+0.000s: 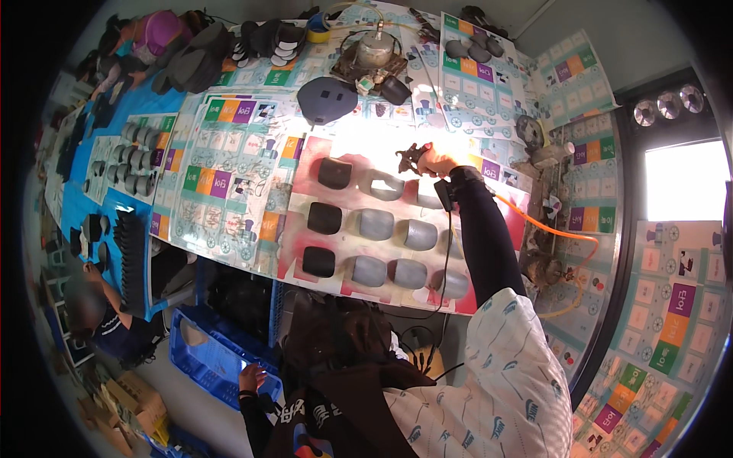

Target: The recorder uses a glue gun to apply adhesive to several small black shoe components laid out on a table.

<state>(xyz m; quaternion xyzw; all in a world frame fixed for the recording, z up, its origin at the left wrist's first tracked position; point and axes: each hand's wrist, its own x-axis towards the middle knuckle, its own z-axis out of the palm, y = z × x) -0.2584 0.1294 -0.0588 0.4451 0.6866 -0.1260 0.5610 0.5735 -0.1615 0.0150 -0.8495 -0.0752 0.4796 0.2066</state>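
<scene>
Spray gun (413, 159): small dark tool, gripped in the right hand (437, 162), held above the far edge of the pink-stained sheet (305, 164) on the workbench (229, 153).
Right hand: clenched around the spray gun; dark sleeve reaches out over the sheet.
Left hand (252, 376): low, below the near edge of the workbench, just over a blue crate (200, 359); grip cannot be told.
Hose (546, 227): orange, runs from the wrist area toward the right end of the workbench.
Rounded parts (385, 229): three rows on the sheet; left column black, the others grey.
Obstruction: the extended forearm covers the rightmost parts.
Dark oval piece (327, 99): beyond the sheet, toward the far edge.
Round metal device (374, 52): at the far edge, with cables.
Another person (103, 320): seated at the left end.
</scene>
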